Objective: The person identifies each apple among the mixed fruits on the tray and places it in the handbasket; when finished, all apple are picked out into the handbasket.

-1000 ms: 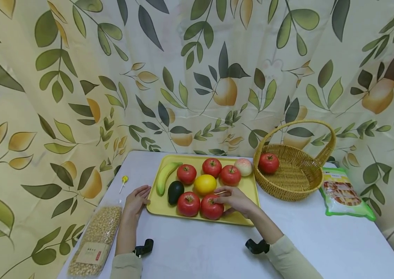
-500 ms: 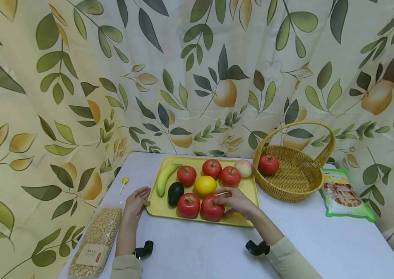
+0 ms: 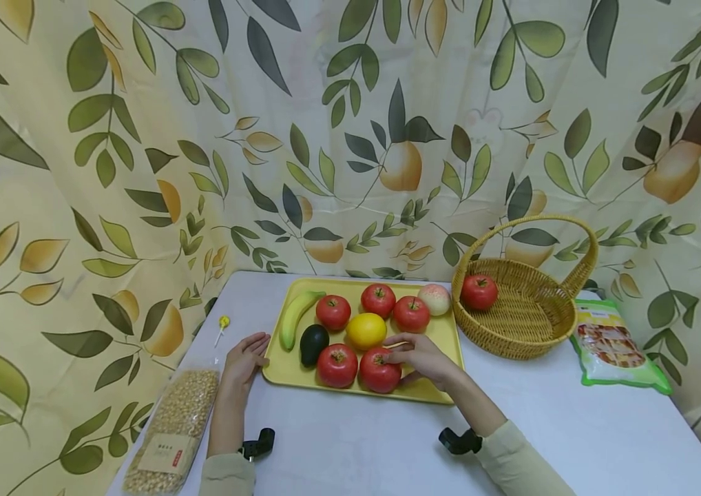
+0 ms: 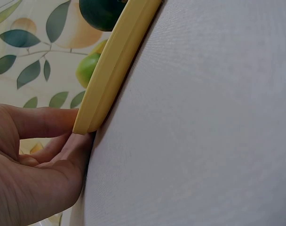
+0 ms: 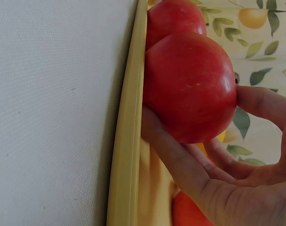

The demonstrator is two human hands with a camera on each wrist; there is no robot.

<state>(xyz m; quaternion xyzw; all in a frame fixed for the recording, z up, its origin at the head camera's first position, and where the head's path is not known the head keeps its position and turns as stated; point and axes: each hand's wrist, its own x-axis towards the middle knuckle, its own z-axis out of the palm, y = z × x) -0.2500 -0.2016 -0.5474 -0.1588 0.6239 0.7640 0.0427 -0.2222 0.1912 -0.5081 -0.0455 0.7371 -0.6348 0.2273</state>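
On the yellow tray (image 3: 443,372) lie several fruits. My right hand (image 3: 423,360) holds the front red apple (image 3: 379,375), which still sits in the tray; in the right wrist view my fingers and thumb lie around this apple (image 5: 192,87). Beside it is another red apple (image 3: 337,365), with a yellow lemon (image 3: 365,331) behind. At the tray's left edge is my left hand (image 3: 244,364), its fingers extended along the outside. The left wrist view shows that hand (image 4: 35,160) touching the tray's corner (image 4: 93,110). A dark avocado (image 3: 314,344) and a banana (image 3: 295,318) are nearest to it.
Right of the tray stands a wicker basket (image 3: 514,348) with one red apple (image 3: 479,292) inside. A green-edged food packet (image 3: 613,344) lies beyond it. On the left are a bag of beans or grains (image 3: 177,413) and a yellow lollipop (image 3: 223,322). A peach (image 3: 434,300) sits in the tray's back corner.
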